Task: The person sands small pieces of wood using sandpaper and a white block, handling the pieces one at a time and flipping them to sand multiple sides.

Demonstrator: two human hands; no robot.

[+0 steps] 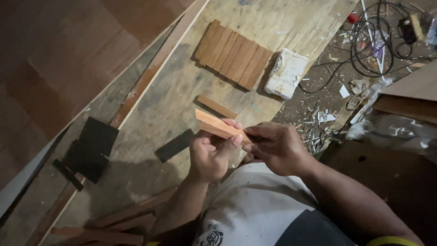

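Both my hands hold one short reddish wooden strip (214,122) above the plywood board (150,114). My left hand (210,155) grips it from below, thumb against its side. My right hand (275,146) pinches its near end between the fingertips. The strip points up and to the left, away from me. Just beyond it a second short wooden strip (216,106) lies flat on the board. Left of my left hand lies a small black rectangular piece (174,145).
A row of several wooden strips (233,54) lies side by side further up, with a white block (286,73) beside it. Black sheets (89,148) sit at the left. Loose strips (118,223) lie near my knee. Cables (378,41) and debris cover the floor at right.
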